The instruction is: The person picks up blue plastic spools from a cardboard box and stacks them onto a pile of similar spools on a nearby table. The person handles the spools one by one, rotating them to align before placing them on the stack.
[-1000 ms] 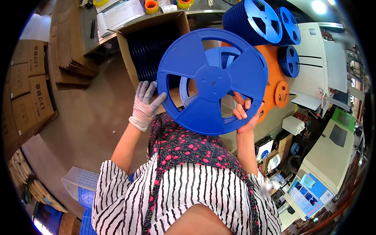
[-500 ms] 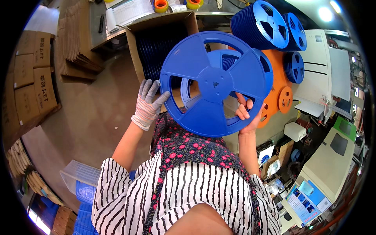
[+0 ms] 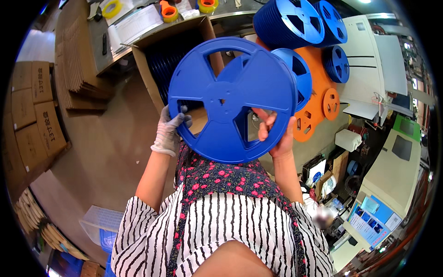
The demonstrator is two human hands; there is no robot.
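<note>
A large blue plastic reel (image 3: 263, 87), with cut-out windows and a small centre hole, is held up in front of me with its flat face toward me. My left hand (image 3: 166, 134), in a pale glove, grips its left rim, fingers reaching into the lower left window. My right hand (image 3: 282, 141) is bare and holds the lower right rim; its fingers show through the window there. Just behind the reel stands an open cardboard box (image 3: 142, 69) with a row of blue reels (image 3: 164, 71) inside, partly hidden by the held reel.
Stacks of blue reels (image 3: 302, 21) stand at the far right, with another blue reel (image 3: 302, 78) on an orange surface (image 3: 316, 60). The metal table (image 3: 94, 44) bears tape rolls (image 3: 170, 13) and papers. Flattened cartons (image 3: 76, 60) and stacked boxes (image 3: 27, 106) are at left, a machine (image 3: 392, 171) at right.
The reel has shifted left in the view, and its windows are turned slightly. My left hand, spread at the rim before, has closed on it. The surroundings have shifted as my head moved.
</note>
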